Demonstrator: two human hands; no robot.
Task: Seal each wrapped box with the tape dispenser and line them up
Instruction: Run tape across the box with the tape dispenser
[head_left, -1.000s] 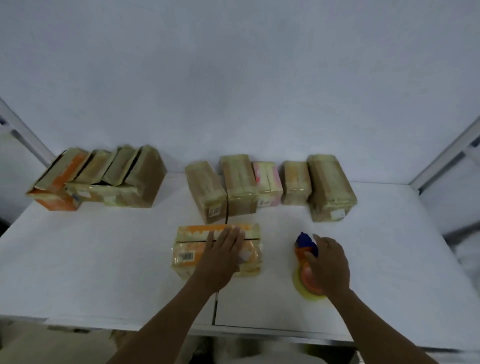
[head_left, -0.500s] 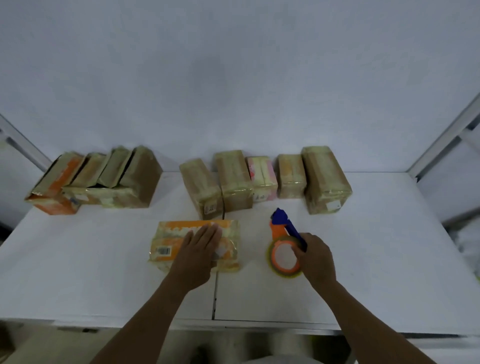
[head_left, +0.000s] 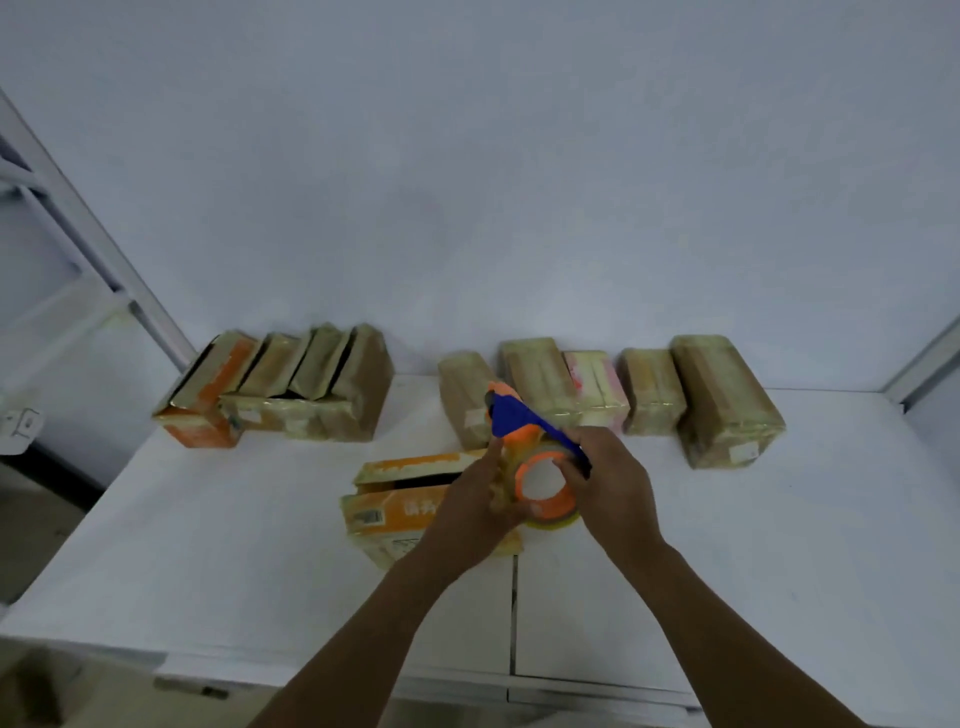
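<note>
An orange and yellow wrapped box (head_left: 395, 506) lies in the middle of the white table (head_left: 218, 545), its top flap slightly open. Above its right end I hold the tape dispenser (head_left: 530, 447), blue and orange with an orange-cored roll. My right hand (head_left: 610, 486) grips its blue handle. My left hand (head_left: 480, 499) touches the roll's left side, fingers curled against it. A row of several wrapped boxes (head_left: 613, 395) stands along the back wall. A second group of several boxes (head_left: 280, 389) sits at the back left.
The wall rises right behind the box rows. A metal shelf frame (head_left: 78, 234) stands at the left and another upright (head_left: 924, 358) at the right. A seam (head_left: 514, 613) runs across the table's front half. The table's front edge is near me.
My right hand has lifted the tape dispenser off the table and carried it left over the box. My left hand has left the box top and come up to the roll.
</note>
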